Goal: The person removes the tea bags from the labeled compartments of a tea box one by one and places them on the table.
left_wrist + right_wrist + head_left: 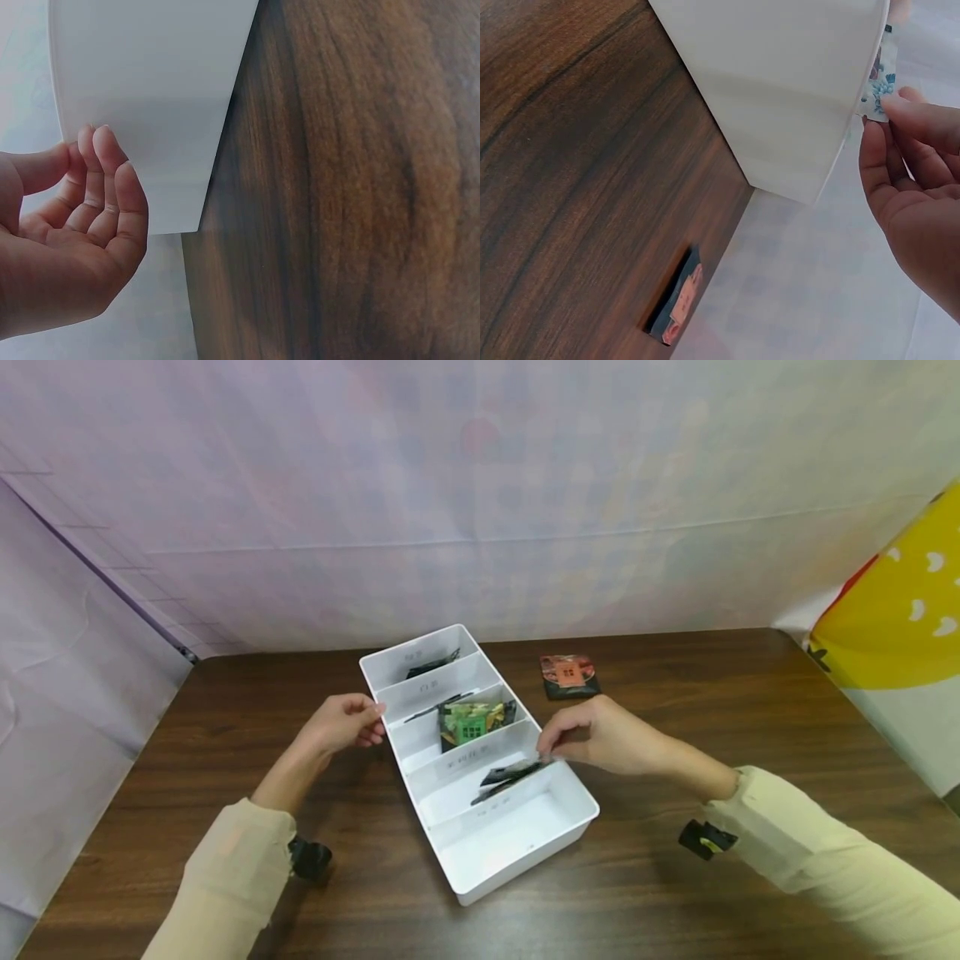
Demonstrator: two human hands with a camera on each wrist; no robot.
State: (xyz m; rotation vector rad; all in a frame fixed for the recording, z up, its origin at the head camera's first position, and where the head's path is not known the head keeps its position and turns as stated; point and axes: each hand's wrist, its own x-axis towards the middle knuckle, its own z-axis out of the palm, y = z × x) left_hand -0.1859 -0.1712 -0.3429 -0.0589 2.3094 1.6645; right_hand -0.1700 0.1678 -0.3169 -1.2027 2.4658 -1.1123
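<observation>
A long white divided box [498, 852] lies slantwise on the table, with printed labels on its inner walls. At its left side my left hand [347, 722] pinches the rim between thumb and fingertips, the fingers [127, 202] curled against the outer wall. My right hand [611, 737] is over the right rim. There it pinches the corner of a sachet [885, 82] with a blue flower pattern. Dark sachets [510, 772] lean in the compartment below that hand. A green tea sachet [472, 724] stands in the middle compartment, and thin dark sachets [433, 667] stand in the far ones.
A red and black sachet [570, 677] lies on the brown wooden table [675, 877], right of the box near the back edge. Behind the table hangs a pale curtain [480, 527]. A yellow patterned cloth [892, 602] hangs at the right.
</observation>
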